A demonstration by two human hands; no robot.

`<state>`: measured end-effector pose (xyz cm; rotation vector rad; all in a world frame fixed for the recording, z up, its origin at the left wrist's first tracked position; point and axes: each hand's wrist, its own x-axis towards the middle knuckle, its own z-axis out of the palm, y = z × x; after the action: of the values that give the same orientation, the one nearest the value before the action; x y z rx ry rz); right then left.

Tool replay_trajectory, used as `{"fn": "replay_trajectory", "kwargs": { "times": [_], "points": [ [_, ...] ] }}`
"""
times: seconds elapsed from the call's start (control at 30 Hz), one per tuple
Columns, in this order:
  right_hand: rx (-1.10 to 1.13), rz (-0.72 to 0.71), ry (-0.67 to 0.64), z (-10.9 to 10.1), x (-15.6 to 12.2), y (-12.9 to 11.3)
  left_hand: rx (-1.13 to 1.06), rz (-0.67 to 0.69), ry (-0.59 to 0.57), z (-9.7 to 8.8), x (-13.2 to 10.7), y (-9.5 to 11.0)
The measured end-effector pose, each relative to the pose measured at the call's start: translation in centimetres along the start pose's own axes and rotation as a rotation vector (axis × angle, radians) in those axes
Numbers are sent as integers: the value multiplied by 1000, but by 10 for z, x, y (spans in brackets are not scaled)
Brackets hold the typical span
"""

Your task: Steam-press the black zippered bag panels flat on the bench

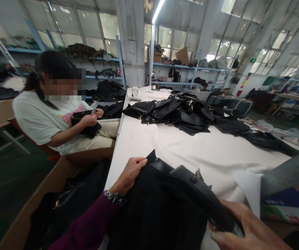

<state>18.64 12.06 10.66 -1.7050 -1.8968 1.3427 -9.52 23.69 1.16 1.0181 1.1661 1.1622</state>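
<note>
A broad sheet of black material point(162, 208) is filling the lower middle of the view, hanging over the near edge of the white-covered table point(139, 139). The left hand point(131, 173) is reaching up along its left side, and its grip is pinching the material's upper corner narrowly between thumb and fingers. A purple sleeve point(92, 222) is covering that arm, with a patterned band point(115, 198) circling the wrist. The right hand point(240, 225) is coming in from the lower right, its grip closing around the handle of a black handheld tool point(191, 184). The tool's wide head is pointing up and left, lying over the material's upper part; whether it is touching, I cannot tell. A small gold-coloured fitting point(198, 173) is showing just behind the tool.

Farther along the table, a heap of black pieces point(180, 114) with gold-coloured zips is spreading toward the right. At the left, a cardboard box point(88, 155) is holding more dark items. Beyond it, a co-worker point(40, 118) in a white shirt is sitting beside the table, handling a black pouch point(87, 130). Blue-framed shelves point(175, 65) are standing along the windows.
</note>
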Motion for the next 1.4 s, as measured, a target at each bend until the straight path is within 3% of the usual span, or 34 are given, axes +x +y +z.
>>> {"fn": "replay_trajectory", "kwargs": {
  "times": [0.1,0.27,0.43,0.57,0.73,0.9,1.03,1.23,1.4],
  "points": [
    [68,46,-48,-2,4,-4,-71,-57,-3,11,-16,10],
    [133,-19,-81,4,8,-12,-268,-122,-70,33,-39,22],
    [220,-73,-104,10,15,-12,-320,-125,-151,45,-60,20],
    [246,-171,-52,-2,18,-15,-336,-148,-136,48,-67,8],
    [192,-180,-4,-15,3,-19,-399,-176,-118,45,-67,-1],
    [230,-95,-100,5,-18,-6,-416,-184,-164,48,-70,2],
    [237,-38,-108,21,-13,4,-455,-188,-180,55,-80,5],
    [193,-172,1,8,-3,0,-530,-250,-154,61,-93,4],
    [224,-136,-64,5,-30,2,-532,-266,-150,61,-92,1]
  ]
}}
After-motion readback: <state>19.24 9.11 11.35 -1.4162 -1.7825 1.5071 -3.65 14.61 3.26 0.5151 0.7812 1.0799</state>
